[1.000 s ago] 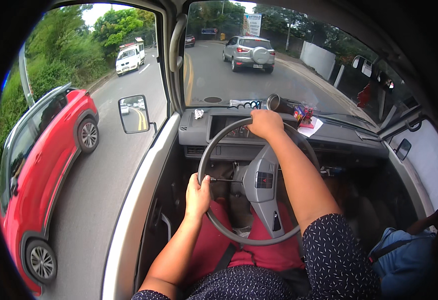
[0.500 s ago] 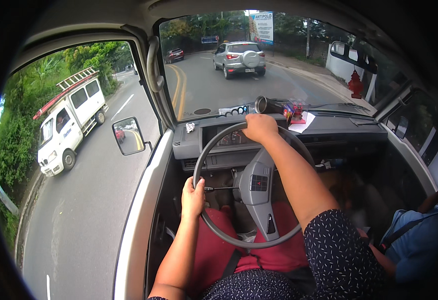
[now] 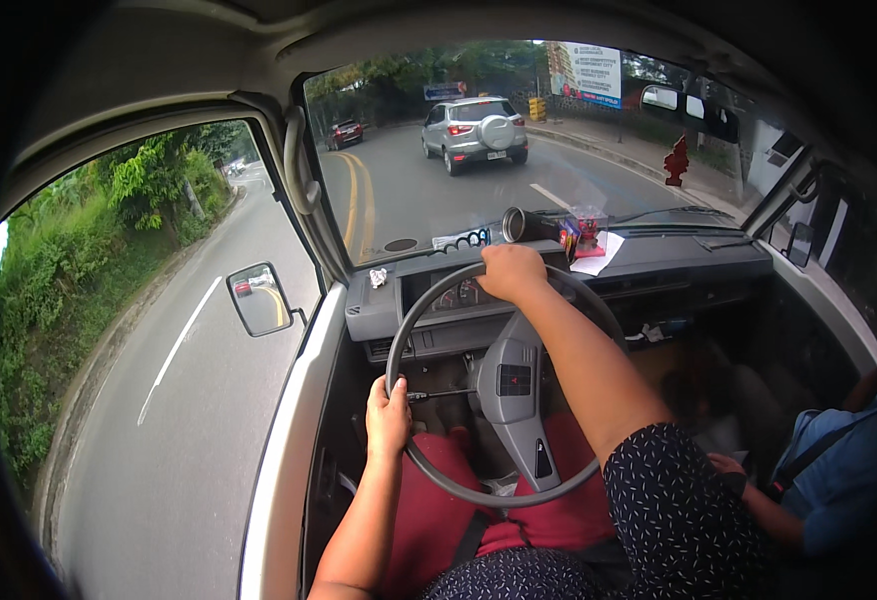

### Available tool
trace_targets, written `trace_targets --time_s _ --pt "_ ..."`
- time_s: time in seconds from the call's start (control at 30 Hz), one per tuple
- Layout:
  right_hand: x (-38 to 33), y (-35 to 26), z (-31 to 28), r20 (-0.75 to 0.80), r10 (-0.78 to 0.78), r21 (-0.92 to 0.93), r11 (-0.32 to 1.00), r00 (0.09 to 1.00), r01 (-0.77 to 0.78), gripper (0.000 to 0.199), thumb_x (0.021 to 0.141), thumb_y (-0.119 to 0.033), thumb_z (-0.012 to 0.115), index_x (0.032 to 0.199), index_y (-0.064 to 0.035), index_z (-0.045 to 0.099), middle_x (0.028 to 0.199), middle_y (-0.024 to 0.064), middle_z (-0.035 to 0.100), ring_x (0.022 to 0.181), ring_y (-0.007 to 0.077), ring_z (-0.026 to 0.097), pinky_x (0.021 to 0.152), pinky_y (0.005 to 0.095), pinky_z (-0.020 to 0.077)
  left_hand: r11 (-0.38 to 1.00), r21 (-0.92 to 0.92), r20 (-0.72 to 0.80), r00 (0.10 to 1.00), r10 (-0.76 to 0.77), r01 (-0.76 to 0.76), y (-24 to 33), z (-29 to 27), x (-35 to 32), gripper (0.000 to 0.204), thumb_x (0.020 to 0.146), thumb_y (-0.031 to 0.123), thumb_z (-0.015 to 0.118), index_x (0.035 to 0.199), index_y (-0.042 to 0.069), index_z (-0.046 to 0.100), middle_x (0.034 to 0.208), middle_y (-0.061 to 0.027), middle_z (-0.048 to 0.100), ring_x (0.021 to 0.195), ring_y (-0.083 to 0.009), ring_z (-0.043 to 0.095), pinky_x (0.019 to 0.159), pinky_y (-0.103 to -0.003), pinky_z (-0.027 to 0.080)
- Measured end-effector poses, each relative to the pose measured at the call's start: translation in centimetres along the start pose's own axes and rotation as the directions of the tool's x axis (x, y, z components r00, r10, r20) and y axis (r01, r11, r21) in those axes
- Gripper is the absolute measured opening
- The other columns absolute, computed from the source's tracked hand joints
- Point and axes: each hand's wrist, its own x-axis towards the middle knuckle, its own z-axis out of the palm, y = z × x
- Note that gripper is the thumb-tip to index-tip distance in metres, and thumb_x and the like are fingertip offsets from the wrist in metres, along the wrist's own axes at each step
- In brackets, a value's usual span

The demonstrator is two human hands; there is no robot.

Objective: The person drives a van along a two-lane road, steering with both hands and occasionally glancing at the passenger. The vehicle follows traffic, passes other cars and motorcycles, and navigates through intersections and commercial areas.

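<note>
A grey steering wheel (image 3: 549, 497) stands in front of me, its hub turned at a slant. My left hand (image 3: 389, 415) is closed round the rim on its left side, beside a thin black stalk (image 3: 439, 395). At the top of the rim my right hand (image 3: 514, 274) has its fingers wrapped over it, the forearm reaching across the wheel. Behind the rim, the instrument cluster (image 3: 454, 293) is partly hidden by the wheel and right hand. On the dashboard (image 3: 659, 262), just beyond the right hand, are a round metallic cup-like thing (image 3: 516, 225) and a red figure in clear packaging (image 3: 588, 236).
Ahead on the curving road (image 3: 389, 185) are a silver SUV (image 3: 474, 132) and, farther off, a red car (image 3: 347, 134). A side mirror (image 3: 260, 298) stands outside the left window. A red tree-shaped hanger (image 3: 676, 162) dangles at right. A person in a blue shirt (image 3: 839, 465) sits to my right.
The white van with a ladder on its roof has left the side window view. The silver SUV and roadside have shifted in the windshield. Both hands keep their hold on the steering wheel.
</note>
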Motion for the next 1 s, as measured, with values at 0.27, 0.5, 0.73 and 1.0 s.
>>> trace_targets --time_s 0.27,0.5,0.73,1.0 --pt "0.1 -0.6 -0.3 -0.004 -0.033 -0.003 0.999 0.999 0.033 0.034 0.086 -0.04 0.074 0.104 -0.0109 0.072 0.104 0.0123 0.076 0.103 0.0315 0.073 0.087 0.046 0.0573 0.997 -0.072 -0.02 1.0 -0.02 0.019 -0.1 0.2 -1.1 0.02 0.107 0.022 0.058 0.116 0.004 0.059 0.066 0.0043 0.048 0.049 -0.005 0.043 0.044 -0.025 0.035" --pt "0.2 -0.5 0.0 -0.01 -0.025 -0.005 1.0 1.0 0.025 0.034 0.087 -0.04 0.075 0.106 -0.0124 0.073 0.108 0.0107 0.077 0.105 0.0302 0.073 0.088 0.0448 0.0575 0.998 -0.056 -0.026 0.999 0.025 -0.027 0.3 0.2 -1.3 0.021 0.108 0.022 0.058 0.119 0.004 0.059 0.068 0.0041 0.05 0.05 -0.0045 0.044 0.044 -0.024 0.035" --pt "0.2 -0.6 0.4 -0.055 -0.031 0.027 0.999 0.998 0.032 0.034 0.083 -0.039 0.077 0.099 -0.0098 0.072 0.1 0.0129 0.076 0.101 0.0326 0.073 0.087 0.0464 0.0566 0.999 -0.039 -0.017 1.0 0.026 -0.026 -0.2 0.0 -1.2 0.022 0.108 0.022 0.057 0.121 0.004 0.058 0.07 0.0045 0.049 0.052 -0.0042 0.043 0.046 -0.023 0.037" --pt "-0.1 -0.8 0.3 -0.082 -0.042 0.013 0.999 0.996 0.043 0.033 0.083 -0.038 0.077 0.1 -0.0105 0.072 0.102 0.0121 0.076 0.103 0.0315 0.072 0.088 0.0452 0.0561 0.995 -0.099 -0.019 1.0 0.018 -0.02 -0.4 0.0 -1.4 0.023 0.108 0.023 0.056 0.122 0.004 0.058 0.071 0.0041 0.049 0.053 -0.0043 0.043 0.047 -0.023 0.037"
